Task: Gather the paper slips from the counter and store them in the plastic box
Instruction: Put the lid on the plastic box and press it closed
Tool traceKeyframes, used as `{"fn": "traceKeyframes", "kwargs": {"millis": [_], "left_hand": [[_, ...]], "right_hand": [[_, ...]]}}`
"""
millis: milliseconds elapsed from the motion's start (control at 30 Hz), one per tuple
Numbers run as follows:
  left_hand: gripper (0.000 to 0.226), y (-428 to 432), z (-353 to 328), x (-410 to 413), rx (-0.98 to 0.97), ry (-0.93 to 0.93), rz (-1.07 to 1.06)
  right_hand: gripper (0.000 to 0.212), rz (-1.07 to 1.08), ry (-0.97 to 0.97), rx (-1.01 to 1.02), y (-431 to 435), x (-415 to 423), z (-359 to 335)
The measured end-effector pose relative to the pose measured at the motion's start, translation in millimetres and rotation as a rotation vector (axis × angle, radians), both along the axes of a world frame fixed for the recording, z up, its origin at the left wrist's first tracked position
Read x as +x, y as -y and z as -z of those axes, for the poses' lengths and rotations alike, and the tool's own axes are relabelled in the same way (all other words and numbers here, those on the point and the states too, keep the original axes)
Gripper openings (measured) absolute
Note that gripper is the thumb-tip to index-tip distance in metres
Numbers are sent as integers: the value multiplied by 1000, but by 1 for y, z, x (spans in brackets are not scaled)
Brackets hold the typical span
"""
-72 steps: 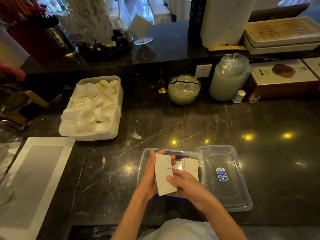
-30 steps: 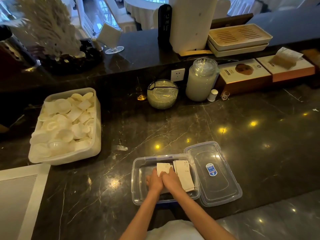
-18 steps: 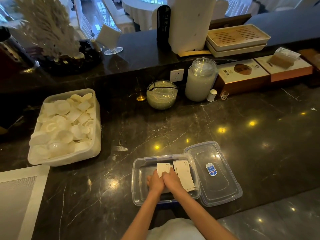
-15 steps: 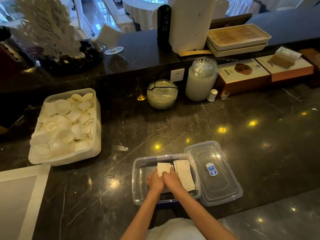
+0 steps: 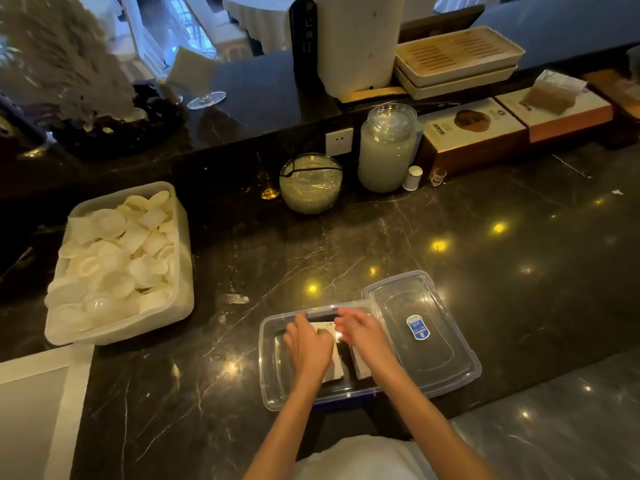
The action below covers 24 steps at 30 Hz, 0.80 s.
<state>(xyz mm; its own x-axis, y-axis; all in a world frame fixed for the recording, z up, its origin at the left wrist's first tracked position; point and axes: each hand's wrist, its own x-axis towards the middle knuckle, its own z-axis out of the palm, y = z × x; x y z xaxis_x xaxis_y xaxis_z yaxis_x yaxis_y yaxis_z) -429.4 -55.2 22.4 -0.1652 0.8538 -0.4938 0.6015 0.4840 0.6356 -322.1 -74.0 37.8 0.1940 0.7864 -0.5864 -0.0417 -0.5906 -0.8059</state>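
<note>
A clear plastic box (image 5: 273,362) stands on the dark marble counter near its front edge. Its clear lid (image 5: 426,336), with a blue sticker, lies right beside it. Both of my hands are inside the box. My left hand (image 5: 308,346) rests, fingers bent, on a stack of white paper slips (image 5: 335,370). My right hand (image 5: 363,337) hovers with fingers spread over a second stack of slips (image 5: 361,368) by the box's right wall. Most of both stacks is hidden under my hands.
A white tub (image 5: 185,237) full of white paper cups sits at the left. At the back stand a glass bowl (image 5: 310,183), a tall lidded jar (image 5: 387,150), a small white bottle (image 5: 414,177) and cardboard boxes (image 5: 474,129). A white mat (image 5: 34,393) lies front left.
My hands, pressed together on the left stack before, have come apart. The right hand has shifted right over the second stack. The slips I held above the box earlier now lie inside it.
</note>
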Motion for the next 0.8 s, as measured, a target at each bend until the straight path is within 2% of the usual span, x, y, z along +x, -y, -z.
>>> {"fn": "traceKeyframes", "kwargs": {"millis": [100,200,300,433,533,667,800], "left_hand": [[48,-23,-15,30,173,-61,149],[41,-50,-21,71,268,-132,376],[43,-76,-12,114,196,-271,629],[46,-92,15,155,34,-412,877],[51,-87,31,168,-40,-429,930],[57,-78,38,174,-38,-436,900],[56,-79,37,174,-34,-432,859]], "right_hand": [[18,261,-27,86,4,46,-9],[16,475,49,52,22,96,-1],[19,611,120,-112,52,129,20],[36,741,121,-277,95,136,49],[49,771,90,-387,112,132,57],[60,744,-74,-343,121,128,50],[61,755,-186,-298,125,129,51]]}}
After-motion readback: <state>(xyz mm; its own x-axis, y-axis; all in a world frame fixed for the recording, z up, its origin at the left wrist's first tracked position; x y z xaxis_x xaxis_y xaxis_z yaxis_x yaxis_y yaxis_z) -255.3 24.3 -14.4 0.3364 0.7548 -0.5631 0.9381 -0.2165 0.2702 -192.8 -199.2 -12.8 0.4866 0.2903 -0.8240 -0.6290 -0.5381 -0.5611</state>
